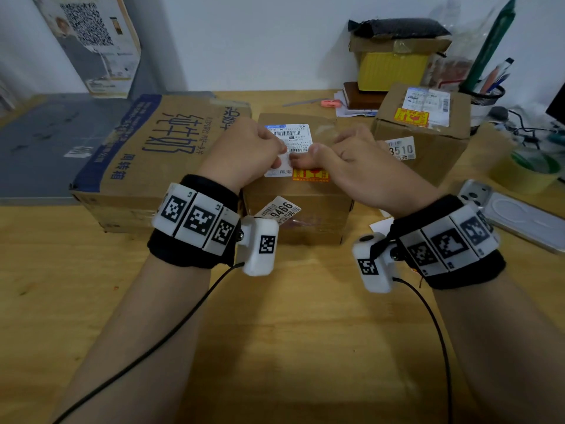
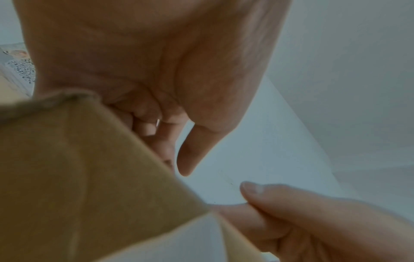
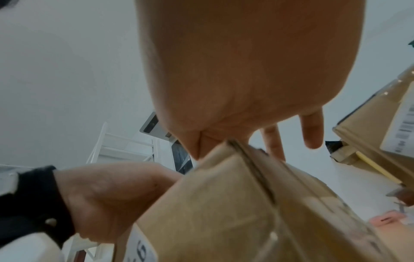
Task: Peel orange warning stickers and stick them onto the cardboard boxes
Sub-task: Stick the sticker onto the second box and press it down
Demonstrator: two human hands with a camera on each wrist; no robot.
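Orange sticker (image 1: pixel 310 175) on middle box (image 1: pixel 305 228) top, at front edge, just beside label (image 1: pixel 290 137), barcode uncovered. Right hand (image 1: pixel 351 160) flat, fingers spread, steadying box; thumb beside sticker, likely smoothing. Left hand (image 1: pixel 244 148) curled, thumb alongside; pinch unclear.

Plain white wall (image 1: pixel 275 41), wooden desk (image 1: pixel 290 332), white ladder shelf (image 3: pixel 125 147)
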